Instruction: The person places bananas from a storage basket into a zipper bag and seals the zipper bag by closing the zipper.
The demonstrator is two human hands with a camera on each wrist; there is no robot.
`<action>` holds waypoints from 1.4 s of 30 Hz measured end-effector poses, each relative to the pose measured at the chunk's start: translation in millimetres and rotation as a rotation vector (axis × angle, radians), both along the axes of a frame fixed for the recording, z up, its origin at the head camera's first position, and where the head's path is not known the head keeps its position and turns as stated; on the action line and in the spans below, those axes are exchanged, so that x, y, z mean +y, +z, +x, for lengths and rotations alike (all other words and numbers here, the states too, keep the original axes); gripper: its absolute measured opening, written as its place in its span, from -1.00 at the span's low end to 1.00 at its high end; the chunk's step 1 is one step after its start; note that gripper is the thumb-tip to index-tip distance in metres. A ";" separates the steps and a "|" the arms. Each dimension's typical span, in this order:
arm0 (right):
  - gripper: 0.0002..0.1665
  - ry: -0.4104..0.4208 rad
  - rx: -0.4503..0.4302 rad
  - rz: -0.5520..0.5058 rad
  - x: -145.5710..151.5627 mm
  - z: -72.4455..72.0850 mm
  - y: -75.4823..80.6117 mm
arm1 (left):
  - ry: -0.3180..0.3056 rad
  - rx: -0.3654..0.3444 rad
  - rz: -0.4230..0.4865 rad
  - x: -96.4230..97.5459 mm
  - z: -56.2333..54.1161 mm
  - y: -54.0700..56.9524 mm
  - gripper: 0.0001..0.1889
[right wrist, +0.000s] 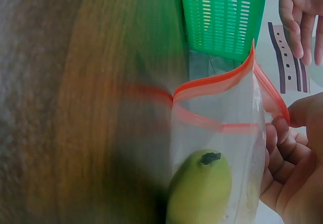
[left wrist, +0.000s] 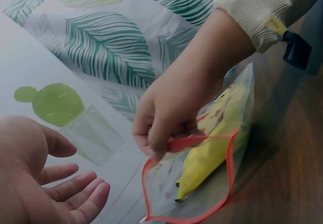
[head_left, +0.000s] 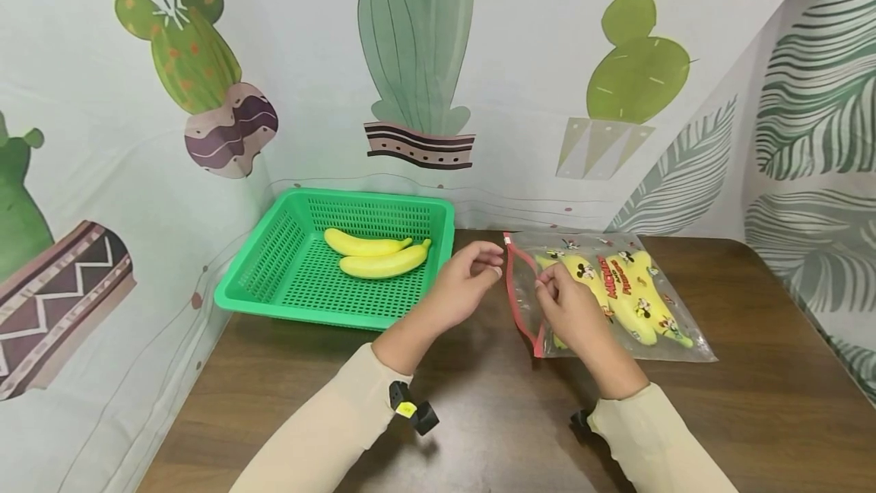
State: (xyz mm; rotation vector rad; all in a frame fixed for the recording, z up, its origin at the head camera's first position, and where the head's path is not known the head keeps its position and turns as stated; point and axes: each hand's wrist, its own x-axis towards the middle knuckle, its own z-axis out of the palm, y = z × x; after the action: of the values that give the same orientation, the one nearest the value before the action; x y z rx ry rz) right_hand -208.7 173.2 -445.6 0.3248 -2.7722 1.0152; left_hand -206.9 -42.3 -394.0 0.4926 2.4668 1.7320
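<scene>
The left sleeve [head_left: 322, 432] and right sleeve [head_left: 660, 443] are long and cream, the right one finely ribbed. At the left one's end sits a blocky black left wrist camera [head_left: 426, 418] with a bright yellow label [head_left: 407, 409]; the black right wrist camera [left wrist: 298, 51] adjoins a yellow tag [left wrist: 275, 25]. Left hand [head_left: 460, 284] and right hand [head_left: 576, 306] are bare.

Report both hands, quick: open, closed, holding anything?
Left hand: open, holding nothing.
Right hand: closed, pinching the edge of the red-rimmed plastic bag.
</scene>
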 end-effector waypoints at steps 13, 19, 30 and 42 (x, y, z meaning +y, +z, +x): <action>-0.89 0.007 0.014 0.012 0.6 0.9 -0.6 | 0.065 -0.022 -0.035 -21.3 -5.2 2.7 -0.59; -0.88 0.006 0.025 0.007 2.0 0.1 -1.0 | 0.124 -0.008 -0.062 -33.0 -10.9 0.0 -0.59; -0.89 0.008 0.020 0.016 3.1 1.3 0.7 | 0.184 -0.043 -0.065 -54.5 -14.7 -2.5 -0.58; -0.88 0.018 -0.008 0.009 3.9 1.0 0.2 | 0.175 -0.174 -0.023 -78.3 -21.2 -3.7 -0.56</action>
State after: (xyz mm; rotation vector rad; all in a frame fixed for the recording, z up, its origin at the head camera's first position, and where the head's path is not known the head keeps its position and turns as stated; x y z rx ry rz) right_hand -207.7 177.1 -445.4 0.3479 -2.7868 1.0099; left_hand -228.1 -120.6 -397.8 0.1202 2.4652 1.7218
